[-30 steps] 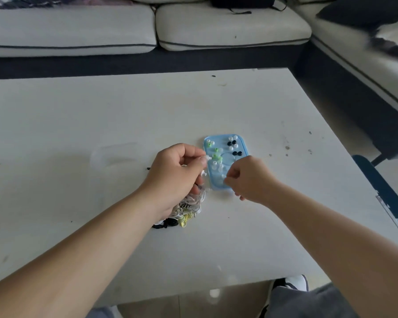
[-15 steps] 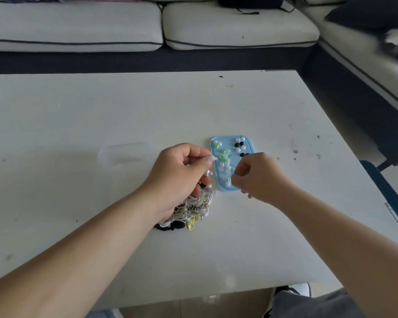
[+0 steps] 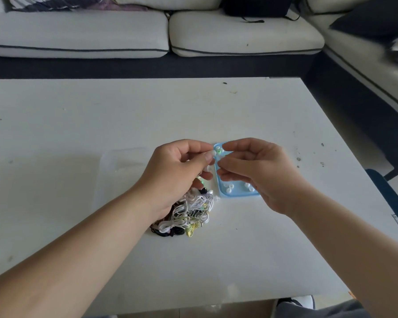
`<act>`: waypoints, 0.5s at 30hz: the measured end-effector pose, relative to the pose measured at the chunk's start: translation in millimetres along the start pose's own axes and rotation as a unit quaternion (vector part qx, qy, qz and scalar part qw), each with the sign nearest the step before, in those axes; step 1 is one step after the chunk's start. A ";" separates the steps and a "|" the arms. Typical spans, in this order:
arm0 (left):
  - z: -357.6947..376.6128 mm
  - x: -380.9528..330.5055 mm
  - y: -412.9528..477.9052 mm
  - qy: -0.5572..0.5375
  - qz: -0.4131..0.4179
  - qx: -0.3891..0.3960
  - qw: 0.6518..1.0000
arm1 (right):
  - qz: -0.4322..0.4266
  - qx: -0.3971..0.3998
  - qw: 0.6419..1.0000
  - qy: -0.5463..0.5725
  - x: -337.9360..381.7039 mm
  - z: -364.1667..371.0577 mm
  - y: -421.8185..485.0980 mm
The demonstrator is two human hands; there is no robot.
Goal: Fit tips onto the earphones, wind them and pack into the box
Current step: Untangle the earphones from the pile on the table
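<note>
My left hand (image 3: 177,171) pinches a white earbud (image 3: 211,154) between thumb and forefinger above the table. My right hand (image 3: 253,171) is raised beside it, fingertips meeting the earbud and pinching something small that I cannot make out. Under the right hand lies a light blue lid (image 3: 237,193) with several white and green ear tips (image 3: 229,187) on it. A tangled heap of white, black and yellow earphone cables (image 3: 186,214) lies below my left hand. A clear plastic box (image 3: 120,166) sits to the left of that hand.
The white table (image 3: 78,125) has small dark specks toward the right side. A sofa (image 3: 147,33) runs along the far edge and the right. A shoe (image 3: 294,304) shows below the table's near edge.
My right hand has lifted from the blue lid and turned palm-up toward the left hand's earbud. The left hand stays in much the same place.
</note>
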State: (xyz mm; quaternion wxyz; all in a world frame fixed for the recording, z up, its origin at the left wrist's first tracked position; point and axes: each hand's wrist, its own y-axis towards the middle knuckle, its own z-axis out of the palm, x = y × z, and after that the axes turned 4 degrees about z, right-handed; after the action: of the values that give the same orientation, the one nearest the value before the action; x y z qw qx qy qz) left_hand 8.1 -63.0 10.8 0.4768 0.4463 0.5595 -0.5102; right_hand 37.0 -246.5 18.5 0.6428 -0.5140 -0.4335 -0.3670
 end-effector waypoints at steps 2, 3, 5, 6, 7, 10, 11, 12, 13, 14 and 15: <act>-0.2 -1.4 0.0 -0.008 0.004 0.002 1.000 | 0.004 0.019 0.999 0.031 0.1 -0.6 -0.4; -0.2 -2.2 0.2 -0.010 0.006 0.002 1.000 | 0.008 0.025 0.999 0.047 0.2 -1.2 -0.4; -0.6 -3.3 0.2 -0.010 0.010 -0.001 1.000 | 0.017 0.031 0.996 0.077 -0.3 -1.4 0.3; -0.8 -3.6 0.3 -0.009 0.014 -0.003 1.000 | 0.022 0.033 0.995 0.090 -0.6 -1.0 0.8; -1.3 -4.2 0.3 -0.009 0.018 -0.004 1.000 | 0.028 0.037 0.994 0.103 -1.2 -0.6 1.1; -1.8 -5.7 -0.3 -0.012 0.030 -0.003 0.999 | 0.051 0.064 0.986 0.146 -2.7 1.0 1.9; -1.6 -6.2 -0.6 -0.013 0.033 0.000 0.999 | 0.059 0.073 0.983 0.161 -3.0 1.3 1.9; -1.6 -6.6 -0.9 -0.013 0.036 0.004 0.999 | 0.067 0.080 0.979 0.173 -3.1 2.0 1.8; -1.6 -6.8 -1.1 -0.012 0.038 0.008 0.999 | 0.072 0.087 0.976 0.184 -3.1 2.3 1.5; -1.5 -7.0 -1.1 -0.010 0.040 0.011 0.999 | 0.076 0.092 0.974 0.193 -3.2 2.7 1.1; -1.9 -7.2 -1.7 -0.008 0.042 0.012 0.999 | 0.078 0.097 0.972 0.201 -3.4 3.5 0.7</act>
State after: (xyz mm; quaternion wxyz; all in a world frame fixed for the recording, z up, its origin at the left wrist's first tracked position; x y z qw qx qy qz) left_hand 7.4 -61.3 18.2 0.4971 0.4711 0.5298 -0.5004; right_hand 35.8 -242.9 15.5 0.7902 -0.3974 -0.2872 -0.3676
